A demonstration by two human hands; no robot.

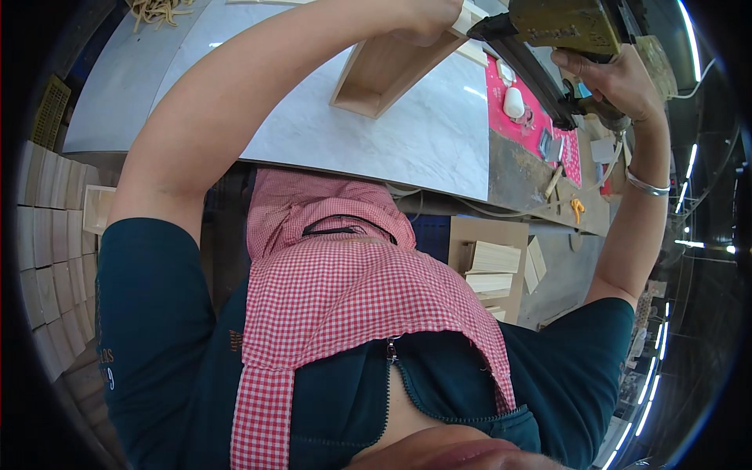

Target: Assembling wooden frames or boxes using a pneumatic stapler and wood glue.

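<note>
At the top of the view, my left hand is closed on the upper end of a pale wooden box. The box is open on one side and tilted, with its lower end at the marble-patterned tabletop. My right hand grips a pneumatic nail gun with a dark magazine and a worn yellowish body. The gun's nose is right by the box's upper corner, near my left hand. Whether it touches the wood I cannot tell. Most of my left fingers are hidden behind the box edge.
A pink patterned cloth with a white bottle lies right of the tabletop. An air hose runs below the bench edge. Wooden pieces fill a cardboard box on the lower right. Stacked wooden boxes stand at left.
</note>
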